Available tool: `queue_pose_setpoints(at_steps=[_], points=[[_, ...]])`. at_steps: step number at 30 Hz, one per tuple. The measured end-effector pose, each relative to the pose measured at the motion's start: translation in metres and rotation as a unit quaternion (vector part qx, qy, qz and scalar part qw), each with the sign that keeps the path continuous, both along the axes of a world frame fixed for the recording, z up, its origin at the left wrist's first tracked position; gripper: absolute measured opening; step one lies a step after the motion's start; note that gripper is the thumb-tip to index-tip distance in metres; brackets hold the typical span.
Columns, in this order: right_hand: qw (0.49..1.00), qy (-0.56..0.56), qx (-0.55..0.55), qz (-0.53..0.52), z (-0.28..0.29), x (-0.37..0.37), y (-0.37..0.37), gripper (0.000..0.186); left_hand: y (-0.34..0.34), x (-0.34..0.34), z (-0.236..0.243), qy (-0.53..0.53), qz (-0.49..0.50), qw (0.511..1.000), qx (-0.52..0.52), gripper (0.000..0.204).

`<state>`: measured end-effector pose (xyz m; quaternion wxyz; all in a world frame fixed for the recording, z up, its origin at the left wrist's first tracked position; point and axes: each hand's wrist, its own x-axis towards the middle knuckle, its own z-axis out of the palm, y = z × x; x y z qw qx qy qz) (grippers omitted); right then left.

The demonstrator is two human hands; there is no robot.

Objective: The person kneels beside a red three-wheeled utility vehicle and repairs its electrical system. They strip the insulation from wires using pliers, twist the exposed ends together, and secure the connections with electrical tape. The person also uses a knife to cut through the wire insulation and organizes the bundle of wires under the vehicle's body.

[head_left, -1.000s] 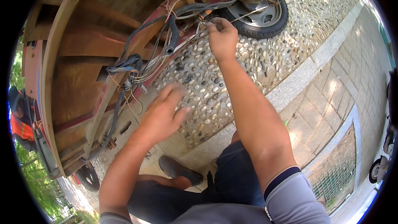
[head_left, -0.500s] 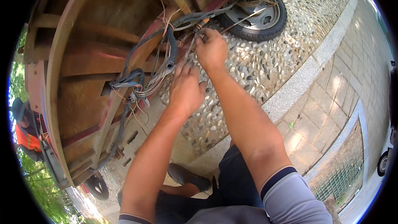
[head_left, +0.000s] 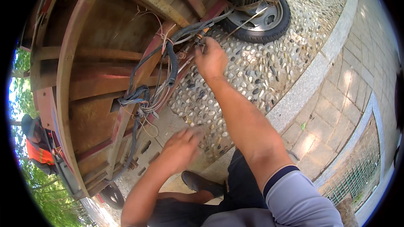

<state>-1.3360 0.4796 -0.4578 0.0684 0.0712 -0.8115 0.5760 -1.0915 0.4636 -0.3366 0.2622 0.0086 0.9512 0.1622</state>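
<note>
My right hand (head_left: 210,61) is closed at a dark fitting with an orange part (head_left: 202,34) on the rusty metal frame (head_left: 94,84); what its fingertips hold is partly hidden. A corrugated black conduit (head_left: 172,65) hangs just left of it, among pale and dark wires. A wire bundle (head_left: 145,105) is tangled lower on the frame. My left hand (head_left: 180,147) is below these, away from the wires, over the ground, its fingers smeared by motion. A wheel with a black tyre and dark housing (head_left: 259,21) lies beyond my right hand.
A person in a cap and orange vest (head_left: 38,151) is at the far left behind the frame. Pebbled paving (head_left: 248,71), a granite strip (head_left: 296,90) and brick pavers (head_left: 328,117) lie to the right, with a green grate (head_left: 353,176). Another wheel (head_left: 111,195) shows lower left.
My left hand rose to the wires half a second ago and has since dropped toward me. My right hand stays at the fitting. The whole view has shifted slightly.
</note>
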Motion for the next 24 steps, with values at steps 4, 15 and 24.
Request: queue_pose_setpoints(at_steps=[4, 15, 24], points=[[0.999, 0.047, -0.002, 0.006, -0.006, -0.006, 0.001, 0.015, -0.007, 0.046, 0.030, -0.099, 0.017, 0.995, -0.003, 0.057], [0.989, -0.057, -0.119, 0.067, -0.022, -0.017, 0.008, 0.012, -0.006, 0.036, 0.030, -0.006, 0.048, 0.999, -0.021, 0.055], [0.924, -0.152, -0.279, 0.210, -0.036, -0.028, 0.014, 0.010, -0.016, 0.041, 0.028, -0.014, 0.043, 0.999, -0.029, 0.055]])
